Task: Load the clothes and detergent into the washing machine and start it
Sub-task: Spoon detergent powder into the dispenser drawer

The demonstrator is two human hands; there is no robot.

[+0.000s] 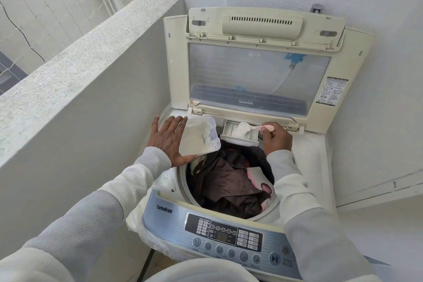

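A top-loading washing machine (pixel 160 208) stands with its lid (pixel 258 71) raised. Dark brown and pink clothes (pixel 231 183) fill the drum. At the drum's far edge the detergent drawer (pixel 229 133) is pulled out, with a heap of white powder in it. My right hand (pixel 275 137) holds a pink scoop (pixel 263 127) whose bowl rests over that powder. My left hand (pixel 168 138) grips a clear plastic tub of detergent powder (pixel 199 137), tilted, just left of the drawer above the drum's rim.
The control panel (pixel 229 233) with its start/pause button (pixel 274 259) faces me at the front. A low concrete parapet wall (pixel 75 59) runs close along the machine's left side. White walls close in behind and to the right.
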